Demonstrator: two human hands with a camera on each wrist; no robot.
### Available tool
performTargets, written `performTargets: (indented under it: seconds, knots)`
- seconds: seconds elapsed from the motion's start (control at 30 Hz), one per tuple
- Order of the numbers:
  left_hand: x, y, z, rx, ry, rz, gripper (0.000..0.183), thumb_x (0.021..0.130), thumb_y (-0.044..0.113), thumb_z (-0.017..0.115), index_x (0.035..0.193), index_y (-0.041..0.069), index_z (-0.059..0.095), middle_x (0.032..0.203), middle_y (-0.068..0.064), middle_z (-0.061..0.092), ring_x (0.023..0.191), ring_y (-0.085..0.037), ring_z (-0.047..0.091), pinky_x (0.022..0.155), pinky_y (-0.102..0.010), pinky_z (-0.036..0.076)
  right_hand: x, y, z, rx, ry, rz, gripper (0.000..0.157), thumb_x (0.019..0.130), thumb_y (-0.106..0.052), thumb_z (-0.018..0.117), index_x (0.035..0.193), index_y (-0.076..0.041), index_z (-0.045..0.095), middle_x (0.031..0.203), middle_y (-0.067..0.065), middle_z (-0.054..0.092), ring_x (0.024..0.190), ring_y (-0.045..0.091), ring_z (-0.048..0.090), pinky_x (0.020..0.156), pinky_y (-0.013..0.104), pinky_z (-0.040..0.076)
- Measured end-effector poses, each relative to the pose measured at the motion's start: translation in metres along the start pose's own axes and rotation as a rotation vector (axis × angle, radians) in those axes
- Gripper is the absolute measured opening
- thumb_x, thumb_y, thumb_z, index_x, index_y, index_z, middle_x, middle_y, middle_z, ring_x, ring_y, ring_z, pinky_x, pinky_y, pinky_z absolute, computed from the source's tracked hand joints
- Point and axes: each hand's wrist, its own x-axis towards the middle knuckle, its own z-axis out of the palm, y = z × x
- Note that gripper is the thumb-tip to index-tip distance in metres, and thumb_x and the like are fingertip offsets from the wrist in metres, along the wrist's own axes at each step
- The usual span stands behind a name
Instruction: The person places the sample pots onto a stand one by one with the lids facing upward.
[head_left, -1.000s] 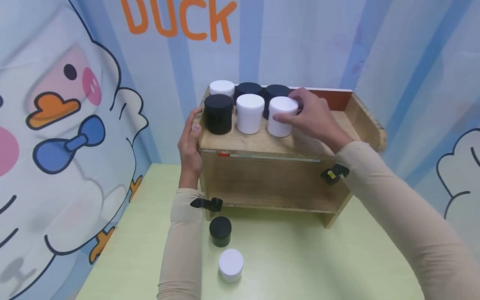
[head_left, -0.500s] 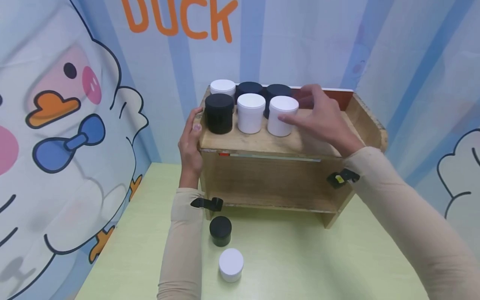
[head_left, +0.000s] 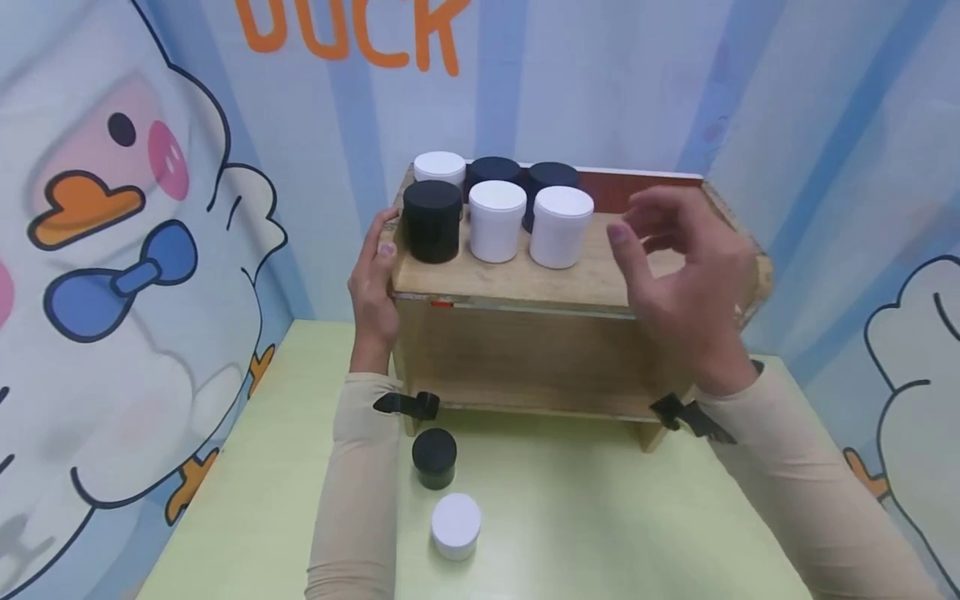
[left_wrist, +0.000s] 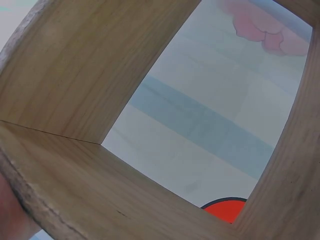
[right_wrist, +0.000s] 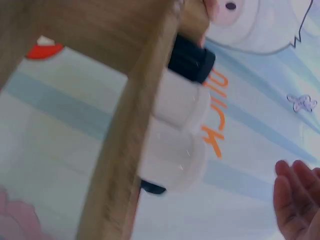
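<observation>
My left hand (head_left: 373,296) holds the left side of a small wooden shelf (head_left: 525,287), thumb at its front edge. Over the right part of the shelf top hovers my right hand (head_left: 690,279), fingers loosely bent with nothing in them. To its left, apart from it, is a white lidded jar (head_left: 561,229), the right end of the front row. That row also has another white jar (head_left: 497,223) and a black jar (head_left: 432,223). Behind stand a white jar (head_left: 439,165) and two black jars, one in the middle (head_left: 493,169) and one at right (head_left: 552,174), partly hidden.
On the green table (head_left: 570,517) before the shelf stand a small black jar (head_left: 434,457) and a small white jar (head_left: 456,525), near my left forearm. A raised side panel (head_left: 738,221) bounds the shelf top at right. A printed duck curtain (head_left: 600,83) hangs behind.
My right hand has let go of the front right white jar and moved right and toward me. The jars keep their places, and my left hand stays on the shelf.
</observation>
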Motion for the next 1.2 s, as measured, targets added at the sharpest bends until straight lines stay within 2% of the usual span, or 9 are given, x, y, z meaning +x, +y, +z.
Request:
performTargets:
  seconds: [0.1, 0.2, 0.33, 0.43, 0.57, 0.73, 0.87, 1.07, 1.2]
  knots:
    - [0.000, -0.001, -0.003, -0.015, -0.005, 0.003, 0.052, 0.097, 0.045, 0.038, 0.146, 0.034, 0.051, 0.155, 0.009, 0.049, 0.148, -0.012, 0.037, 0.124, -0.051, 0.024, -0.020, -0.002, 0.011, 0.161, 0.060, -0.118, 0.059, 0.093, -0.050, 0.064, 0.099, 0.009, 0.066, 0.081, 0.020, 0.072, 0.075, 0.000, 0.066, 0.075, 0.007, 0.050]
    - [0.001, -0.002, -0.003, -0.030, -0.009, 0.013, 0.052, 0.097, 0.045, 0.038, 0.146, 0.033, 0.051, 0.155, 0.009, 0.048, 0.149, -0.011, 0.037, 0.124, -0.051, 0.023, -0.039, -0.003, 0.022, 0.281, 0.063, -0.221, 0.064, 0.095, -0.053, 0.060, 0.094, 0.011, 0.064, 0.075, 0.020, 0.069, 0.072, 0.002, 0.065, 0.074, 0.011, 0.052]
    - [0.003, -0.001, -0.002, -0.030, -0.011, 0.024, 0.053, 0.097, 0.045, 0.037, 0.147, 0.033, 0.049, 0.156, 0.010, 0.047, 0.149, -0.011, 0.036, 0.125, -0.052, 0.022, -0.066, -0.004, 0.039, 0.375, -0.034, -0.327, 0.052, 0.099, -0.041, 0.059, 0.095, 0.011, 0.065, 0.083, 0.019, 0.071, 0.071, 0.016, 0.065, 0.072, 0.018, 0.055]
    - [0.004, -0.002, -0.002, -0.031, -0.011, 0.035, 0.054, 0.097, 0.044, 0.037, 0.148, 0.031, 0.049, 0.156, 0.009, 0.047, 0.150, -0.011, 0.035, 0.125, -0.050, 0.022, -0.089, -0.006, 0.054, 0.433, -0.146, -0.351, 0.047, 0.100, -0.037, 0.058, 0.101, 0.010, 0.065, 0.093, 0.018, 0.073, 0.076, 0.018, 0.067, 0.072, 0.023, 0.056]
    - [0.002, -0.003, -0.002, -0.029, -0.011, 0.033, 0.054, 0.097, 0.043, 0.037, 0.148, 0.030, 0.050, 0.156, 0.008, 0.047, 0.150, -0.011, 0.035, 0.125, -0.049, 0.022, -0.125, -0.006, 0.069, 0.483, -0.300, -0.288, 0.046, 0.099, -0.038, 0.060, 0.112, 0.006, 0.064, 0.103, 0.018, 0.072, 0.085, 0.019, 0.069, 0.074, 0.026, 0.058]
    - [0.002, -0.004, -0.002, -0.026, -0.012, 0.030, 0.053, 0.097, 0.043, 0.037, 0.148, 0.032, 0.049, 0.156, 0.010, 0.046, 0.149, -0.010, 0.036, 0.125, -0.049, 0.023, -0.164, -0.003, 0.085, 0.491, -0.498, -0.075, 0.042, 0.092, -0.026, 0.071, 0.125, -0.002, 0.062, 0.117, 0.014, 0.071, 0.104, 0.022, 0.068, 0.082, 0.034, 0.059]
    - [0.003, -0.003, -0.003, -0.018, -0.007, 0.041, 0.053, 0.097, 0.042, 0.037, 0.148, 0.032, 0.049, 0.156, 0.010, 0.048, 0.149, -0.010, 0.037, 0.125, -0.049, 0.024, -0.187, 0.003, 0.109, 0.431, -0.622, 0.050, 0.048, 0.085, -0.018, 0.077, 0.129, -0.007, 0.061, 0.124, 0.009, 0.069, 0.112, 0.022, 0.067, 0.087, 0.032, 0.058]
    - [0.003, -0.004, -0.004, -0.018, 0.002, 0.046, 0.053, 0.097, 0.042, 0.038, 0.147, 0.030, 0.050, 0.155, 0.009, 0.048, 0.149, -0.010, 0.037, 0.125, -0.047, 0.023, -0.218, 0.013, 0.145, 0.315, -0.783, 0.159, 0.060, 0.083, -0.029, 0.081, 0.135, -0.008, 0.059, 0.134, 0.008, 0.065, 0.122, 0.023, 0.064, 0.090, 0.034, 0.058]
    - [0.002, -0.004, -0.002, -0.027, -0.009, 0.043, 0.054, 0.097, 0.043, 0.038, 0.147, 0.030, 0.050, 0.155, 0.009, 0.048, 0.149, -0.009, 0.037, 0.125, -0.047, 0.023, -0.231, 0.021, 0.160, 0.252, -0.875, 0.216, 0.068, 0.081, -0.034, 0.082, 0.138, -0.006, 0.056, 0.136, 0.009, 0.064, 0.122, 0.024, 0.063, 0.092, 0.036, 0.057]
